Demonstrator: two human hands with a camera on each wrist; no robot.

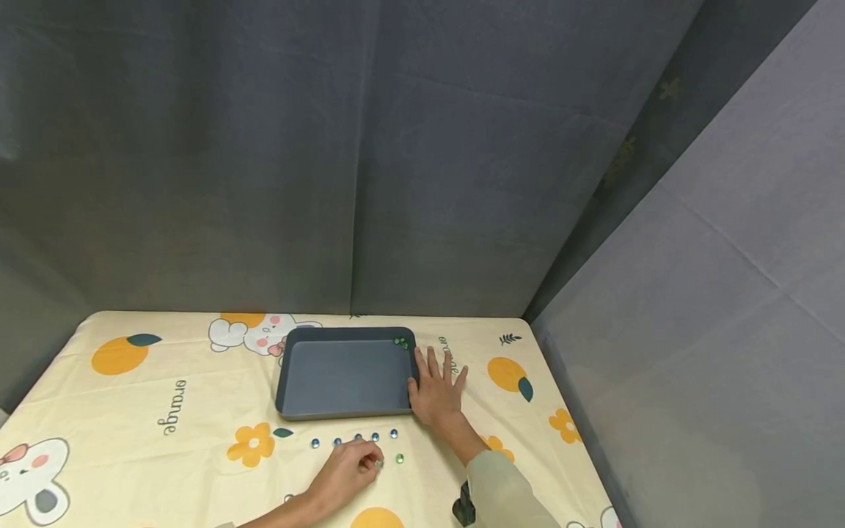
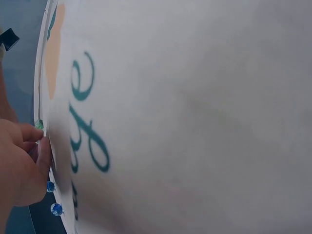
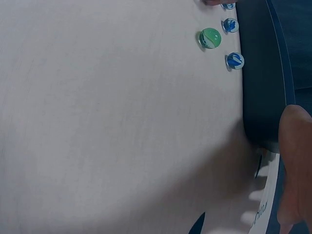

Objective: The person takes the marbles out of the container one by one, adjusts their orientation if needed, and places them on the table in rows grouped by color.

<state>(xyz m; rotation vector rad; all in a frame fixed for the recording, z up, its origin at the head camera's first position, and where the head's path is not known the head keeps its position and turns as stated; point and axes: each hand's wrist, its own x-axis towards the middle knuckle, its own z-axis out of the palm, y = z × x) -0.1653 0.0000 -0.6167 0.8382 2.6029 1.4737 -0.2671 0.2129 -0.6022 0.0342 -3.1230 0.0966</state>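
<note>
My left hand is low over the cloth, thumb and fingertips curled together around a small greenish marble. A green marble lies on the cloth just right of those fingertips; the right wrist view also shows this green marble. Several blue marbles form a row along the tray's near side, such as the blue marble at its right end. My right hand lies with spread fingers against the right edge of the dark grey tray. Green marbles sit in the tray's far right corner.
A patterned cream tablecloth covers the table. One more marble shows beside my left forearm. Grey curtains stand behind the table, and a grey panel closes the right side.
</note>
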